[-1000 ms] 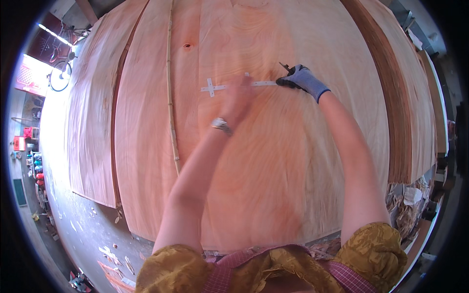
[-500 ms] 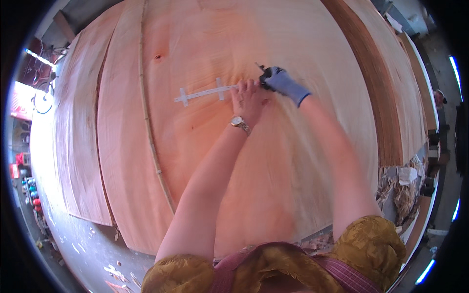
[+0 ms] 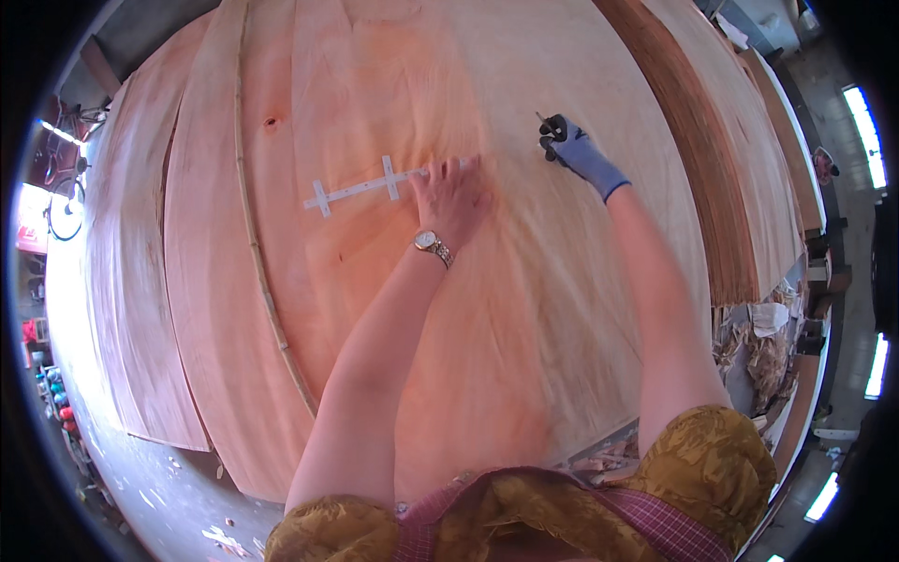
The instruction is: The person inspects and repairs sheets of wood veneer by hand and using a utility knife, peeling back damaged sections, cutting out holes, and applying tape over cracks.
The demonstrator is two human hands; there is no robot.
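Observation:
My bare left hand (image 3: 452,199), with a wristwatch (image 3: 426,240) above it, lies on a wide sheet of wood veneer (image 3: 468,375). Its fingers are spread and press on the right end of a white perforated tape strip (image 3: 356,190). Two short cross pieces of tape sit over that strip, left of the hand. Off to the right, my right hand (image 3: 576,155) wears a blue-grey glove with black fingers. Those fingers close round a slim, pointed, blade-like tool (image 3: 541,120), whose exact kind is too small to make out.
A thin bamboo stick (image 3: 251,225) lies lengthwise across the veneer on the left. A dark brown wood strip (image 3: 698,140) runs along the right. Torn veneer scraps (image 3: 768,351) pile up at the right edge. A bicycle (image 3: 66,208) stands at the far left.
My right hand has moved right, away from my left hand and the tape, still gripping the tool. My left hand stays on the strip as the whole view shifts slightly.

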